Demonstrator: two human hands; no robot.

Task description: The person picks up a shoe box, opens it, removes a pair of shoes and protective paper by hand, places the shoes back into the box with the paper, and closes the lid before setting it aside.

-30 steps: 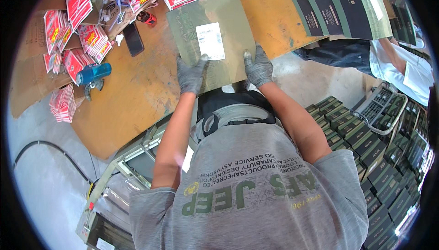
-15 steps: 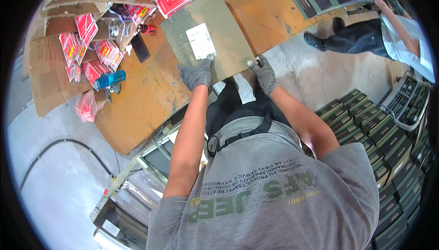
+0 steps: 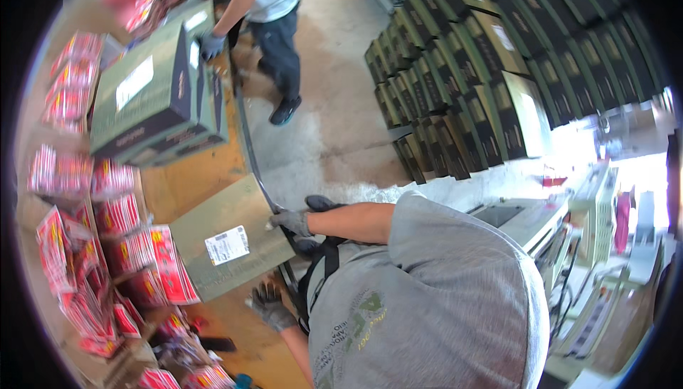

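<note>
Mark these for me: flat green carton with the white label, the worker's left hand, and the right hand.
flat green carton (image 3: 235, 229), head view, bare top face above the label.
left hand (image 3: 270, 306), head view, back of the grey glove.
right hand (image 3: 290, 220), head view, back of the grey glove.

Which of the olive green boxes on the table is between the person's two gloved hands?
The flat olive box with the white label, nearest the person; the other boxes sit farther away.

Flat carton (image 3: 228, 247): on the table (image 3: 188, 183), between both hands.
Packets (image 3: 153, 261): just left of it.
Stacked cartons (image 3: 469, 69): right, on the floor.
</note>
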